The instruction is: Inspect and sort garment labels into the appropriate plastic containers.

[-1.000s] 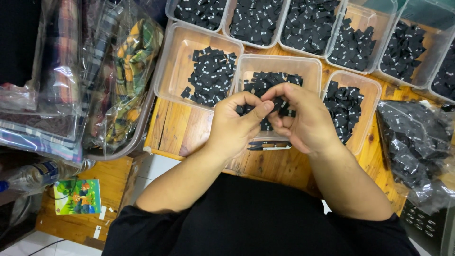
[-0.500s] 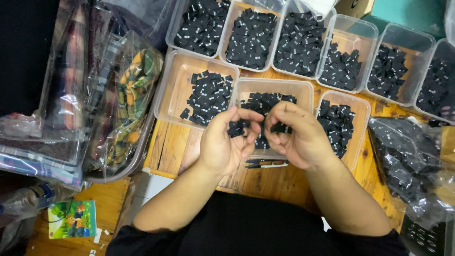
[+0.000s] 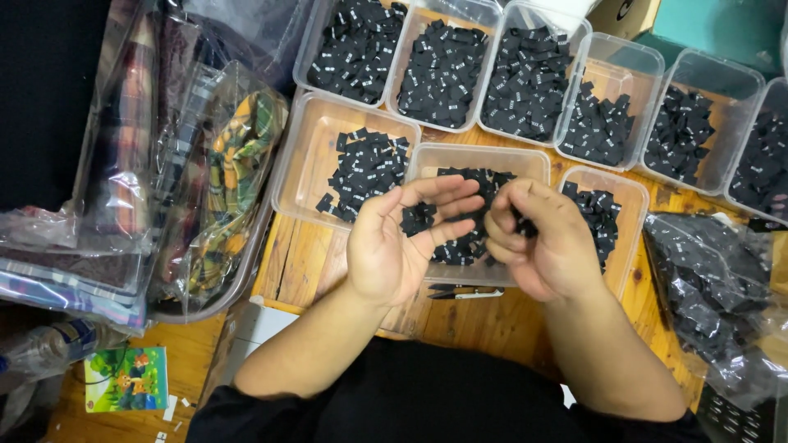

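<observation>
My left hand is palm up over the middle clear plastic tray, fingers spread, with a small bunch of black fabric labels lying on it. My right hand is just to its right, fingers curled around more black labels. Both hands hover above the pile of black labels in that tray. A second tray to the left and a third tray to the right also hold black labels.
A row of several clear trays full of black labels lines the far side. Bagged folded fabrics are stacked at left. A clear bag of labels lies at right. Small scissors rest on the wooden table. A plastic bottle lies at lower left.
My hands have drawn apart: the left has turned palm up and spread its fingers, showing the labels on it. The right has moved a little to the right, still curled.
</observation>
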